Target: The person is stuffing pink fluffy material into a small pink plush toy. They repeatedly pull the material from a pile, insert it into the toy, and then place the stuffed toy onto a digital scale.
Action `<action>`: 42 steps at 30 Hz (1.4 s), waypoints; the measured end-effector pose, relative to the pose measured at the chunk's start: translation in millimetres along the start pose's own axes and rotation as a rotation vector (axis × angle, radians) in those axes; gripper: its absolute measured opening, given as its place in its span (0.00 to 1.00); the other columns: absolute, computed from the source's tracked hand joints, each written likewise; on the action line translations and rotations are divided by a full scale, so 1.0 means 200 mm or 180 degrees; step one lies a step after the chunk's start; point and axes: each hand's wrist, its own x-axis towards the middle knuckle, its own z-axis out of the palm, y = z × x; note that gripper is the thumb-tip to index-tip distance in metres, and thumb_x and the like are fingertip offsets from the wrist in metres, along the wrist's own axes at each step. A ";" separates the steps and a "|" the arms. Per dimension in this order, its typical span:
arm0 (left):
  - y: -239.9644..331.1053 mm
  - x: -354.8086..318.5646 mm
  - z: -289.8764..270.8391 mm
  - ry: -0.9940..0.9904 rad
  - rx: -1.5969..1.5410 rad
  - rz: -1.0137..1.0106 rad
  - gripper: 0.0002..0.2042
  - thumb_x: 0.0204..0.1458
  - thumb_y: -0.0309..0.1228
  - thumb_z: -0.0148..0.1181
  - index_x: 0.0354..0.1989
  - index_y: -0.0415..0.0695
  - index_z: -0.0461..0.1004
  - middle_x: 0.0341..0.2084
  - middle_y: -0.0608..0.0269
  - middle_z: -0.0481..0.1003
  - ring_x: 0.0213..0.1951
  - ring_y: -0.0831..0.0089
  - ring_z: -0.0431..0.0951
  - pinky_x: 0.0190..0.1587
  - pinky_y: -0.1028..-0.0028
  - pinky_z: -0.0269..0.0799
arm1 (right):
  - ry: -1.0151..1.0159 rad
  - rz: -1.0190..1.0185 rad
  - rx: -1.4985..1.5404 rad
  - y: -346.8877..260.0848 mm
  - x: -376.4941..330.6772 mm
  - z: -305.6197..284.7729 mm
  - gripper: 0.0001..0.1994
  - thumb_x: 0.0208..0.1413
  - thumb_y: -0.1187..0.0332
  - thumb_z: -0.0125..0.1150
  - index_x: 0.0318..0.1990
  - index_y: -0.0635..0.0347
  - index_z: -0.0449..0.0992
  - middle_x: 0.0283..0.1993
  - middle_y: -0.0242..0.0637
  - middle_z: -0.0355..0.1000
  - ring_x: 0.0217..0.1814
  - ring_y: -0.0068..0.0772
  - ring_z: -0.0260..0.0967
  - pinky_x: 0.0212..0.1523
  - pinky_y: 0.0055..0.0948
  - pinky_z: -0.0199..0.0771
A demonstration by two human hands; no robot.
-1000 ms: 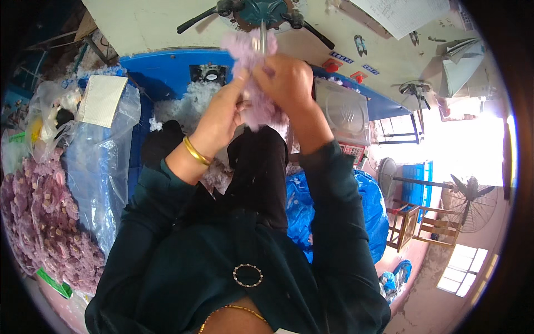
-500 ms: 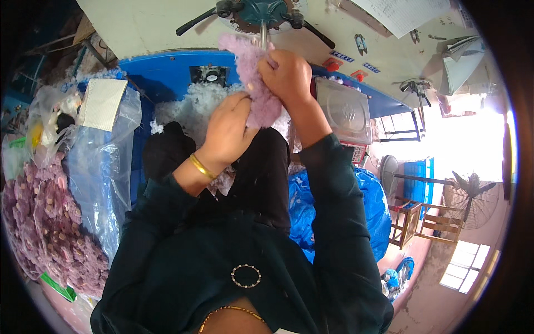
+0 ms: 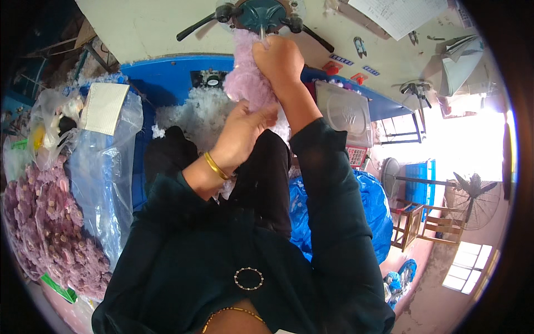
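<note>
A fuzzy pink plush piece hangs below the metal nozzle of a dark green machine fitting. My right hand is closed round its upper right side, right beside the nozzle. The nozzle's tip is hidden by the hand and the plush. Under the lower end of the plush is my left hand, thumb and fingers spread apart at its edge; whether they touch it I cannot tell. White fluffy stuffing lies in the blue bin behind my left hand.
A heap of pink plush pieces fills the left, beside clear plastic sheeting. Black lever handles flank the fitting. Red knobs line the bench's front edge. A scale and blue bag are at right.
My left hand has moved down and opened from the plush. My right hand has shifted slightly up and left, bringing the plush's top closer to the fitting.
</note>
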 end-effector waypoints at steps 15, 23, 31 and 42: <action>0.18 0.20 -0.08 0.0218 0.2618 0.1380 0.11 0.54 0.24 0.52 0.45 0.40 0.73 0.34 0.57 0.78 0.33 0.71 0.79 0.36 0.71 0.74 | -0.0175 -0.0027 0.0730 0.04 -0.04 -0.02 0.16 0.45 0.54 0.59 0.24 0.61 0.74 0.28 0.49 0.72 0.34 0.54 0.70 0.32 0.45 0.68; 0.13 -0.06 -0.11 -0.0865 -0.1464 -0.0682 0.20 0.52 0.22 0.57 0.54 0.36 0.65 0.47 0.59 0.71 0.54 0.71 0.69 0.55 0.72 0.66 | -0.0017 -0.0379 0.1965 0.10 -0.27 -0.08 0.12 0.39 0.72 0.60 0.17 0.63 0.61 0.17 0.41 0.51 0.20 0.35 0.45 0.20 0.29 0.55; 0.07 0.14 -0.04 -0.0294 0.1748 0.1118 0.12 0.49 0.17 0.54 0.43 0.38 0.71 0.37 0.63 0.74 0.41 0.76 0.74 0.44 0.77 0.70 | 0.0316 -0.0935 0.1928 0.20 -0.17 0.03 0.12 0.38 0.74 0.57 0.16 0.64 0.58 0.17 0.44 0.50 0.18 0.39 0.46 0.19 0.34 0.52; 0.14 0.04 -0.11 -0.0757 0.1428 0.0721 0.13 0.52 0.26 0.60 0.46 0.39 0.70 0.39 0.60 0.75 0.39 0.75 0.77 0.43 0.75 0.73 | 0.0105 -0.0855 0.1701 0.03 -0.28 -0.16 0.12 0.36 0.69 0.59 0.13 0.62 0.61 0.15 0.48 0.57 0.15 0.47 0.57 0.18 0.38 0.58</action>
